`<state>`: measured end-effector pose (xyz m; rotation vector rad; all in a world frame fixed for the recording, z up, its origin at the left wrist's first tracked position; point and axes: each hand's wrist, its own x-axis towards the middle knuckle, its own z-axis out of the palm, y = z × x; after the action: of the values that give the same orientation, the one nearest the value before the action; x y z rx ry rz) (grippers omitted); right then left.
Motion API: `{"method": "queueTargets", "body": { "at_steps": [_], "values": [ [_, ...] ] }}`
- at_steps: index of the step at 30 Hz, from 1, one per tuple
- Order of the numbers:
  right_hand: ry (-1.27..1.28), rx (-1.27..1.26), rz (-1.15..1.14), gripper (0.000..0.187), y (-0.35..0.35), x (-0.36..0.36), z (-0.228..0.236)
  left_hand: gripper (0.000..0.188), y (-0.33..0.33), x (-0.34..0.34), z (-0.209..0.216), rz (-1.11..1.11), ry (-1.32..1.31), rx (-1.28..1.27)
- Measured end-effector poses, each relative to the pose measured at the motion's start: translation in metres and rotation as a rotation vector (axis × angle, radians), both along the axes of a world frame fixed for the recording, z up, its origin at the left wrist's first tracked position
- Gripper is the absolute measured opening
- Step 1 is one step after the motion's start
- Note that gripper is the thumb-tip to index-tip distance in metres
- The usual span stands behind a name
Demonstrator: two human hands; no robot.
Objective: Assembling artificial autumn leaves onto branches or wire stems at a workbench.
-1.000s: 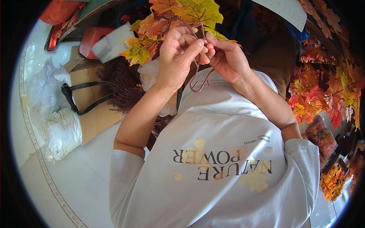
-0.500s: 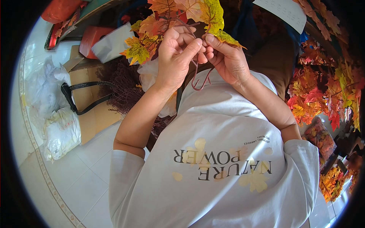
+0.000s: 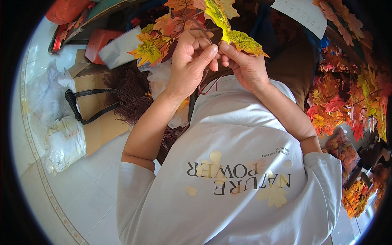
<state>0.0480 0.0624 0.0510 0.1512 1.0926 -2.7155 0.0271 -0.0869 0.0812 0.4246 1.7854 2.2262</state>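
My left hand [image 3: 188, 61] is closed around the brown stem of an artificial maple branch, with orange, red and yellow leaves [image 3: 171, 25] spreading beyond it. A thin brown stem end [image 3: 213, 84] curls below the fingers, above my shirt. Close beside it, my right hand [image 3: 250, 68] pinches the base of a yellow-green maple leaf [image 3: 247, 43] between thumb and fingers. A second yellow leaf blade [image 3: 218, 16] stands up from the same spot. The fingertips of both hands nearly meet, and the exact point where leaf and stem join is hidden by them.
To the left are an open cardboard box [image 3: 102, 130] with a black strap [image 3: 96, 92], a bundle of dark brown stems [image 3: 128, 92], and plastic bags [image 3: 67, 143]. A white paper sheet [image 3: 302, 15] lies at top right, above hanging autumn-leaf branches [image 3: 339, 104].
The yellow-green leaves have turned and shifted slightly right with my right hand. The curled stem end has moved up and left, and the orange leaves have tilted a little.
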Motion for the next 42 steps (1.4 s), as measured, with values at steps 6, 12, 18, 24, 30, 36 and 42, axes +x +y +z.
{"method": "queueTargets", "body": {
  "at_steps": [6, 12, 18, 24, 30, 36, 42],
  "values": [
    [0.042, 0.012, 0.000, 0.011, -0.001, 0.001, 0.003, 0.011, 0.003, 0.003, 0.003, 0.012, 0.027, -0.010],
    [0.053, 0.027, 0.006, 0.010, -0.001, 0.001, 0.006, 0.007, 0.004, 0.002, 0.003, 0.011, 0.004, -0.045],
    [0.034, 0.043, 0.000, 0.010, -0.001, -0.001, 0.003, 0.017, 0.005, 0.003, 0.000, 0.015, 0.046, -0.011],
    [0.023, 0.024, 0.014, 0.013, -0.002, 0.001, 0.002, 0.018, 0.001, 0.004, -0.002, 0.015, 0.042, 0.011],
    [0.050, 0.091, -0.004, 0.013, -0.006, 0.001, -0.003, 0.017, -0.002, 0.004, -0.001, 0.035, 0.047, -0.034],
    [0.304, 0.498, -0.027, 0.018, 0.000, -0.016, -0.018, 0.016, -0.001, -0.005, -0.001, 0.093, -0.199, 0.001],
    [0.309, 0.535, 0.262, 0.040, -0.002, 0.006, 0.008, 0.026, 0.002, -0.015, 0.002, 0.381, -0.199, 0.104]
  ]
}}
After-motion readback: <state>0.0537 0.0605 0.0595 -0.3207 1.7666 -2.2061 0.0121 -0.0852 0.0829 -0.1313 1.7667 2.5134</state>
